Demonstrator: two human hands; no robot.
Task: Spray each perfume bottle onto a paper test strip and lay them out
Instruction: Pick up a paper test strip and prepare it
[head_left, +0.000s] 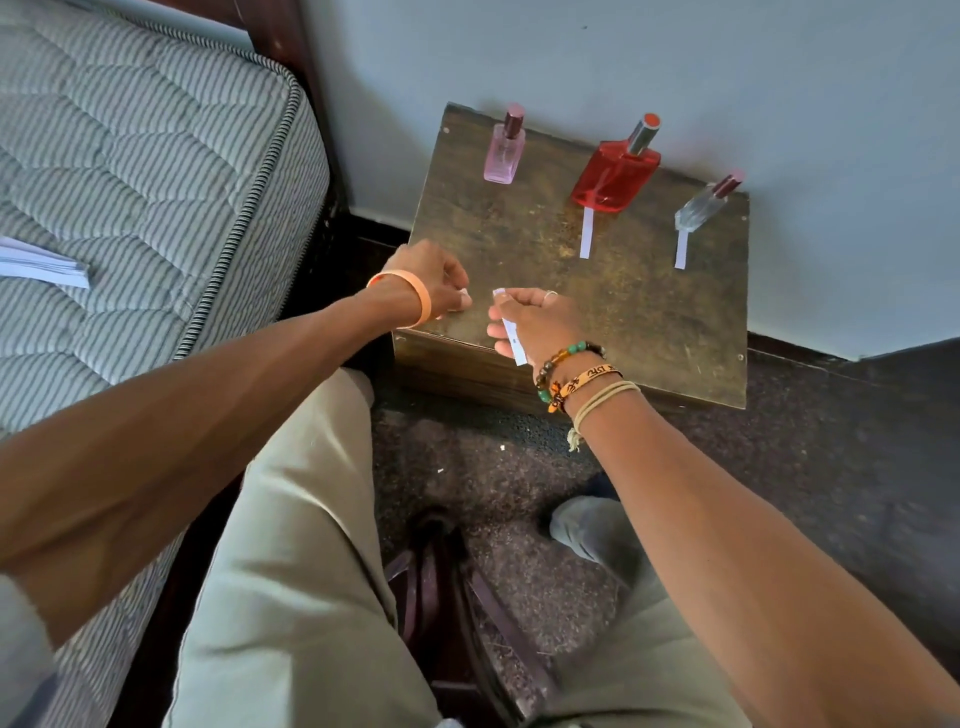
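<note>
We log bottles at the surface's (519, 228) far edge: pink bottle (503, 156), red bottle (613, 176), clear bottle (698, 210), all capped, fill unreadable | first strip (587, 234) before red, second strip (681, 250) before clear, both near-far | right grip (540, 319) pinches third strip (513, 338) over front-left corner, long axis near-far | left grip (436, 283) curled beside it, cannot tell if holding | mattress (130, 156) left, bearing paper stack (41, 267)

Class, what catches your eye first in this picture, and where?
A pink bottle, a red bottle and a clear bottle stand along the back of a wooden box, left to right. Paper strips lie before the red and clear ones only. At the front edge the right hand pinches a third strip.
</note>
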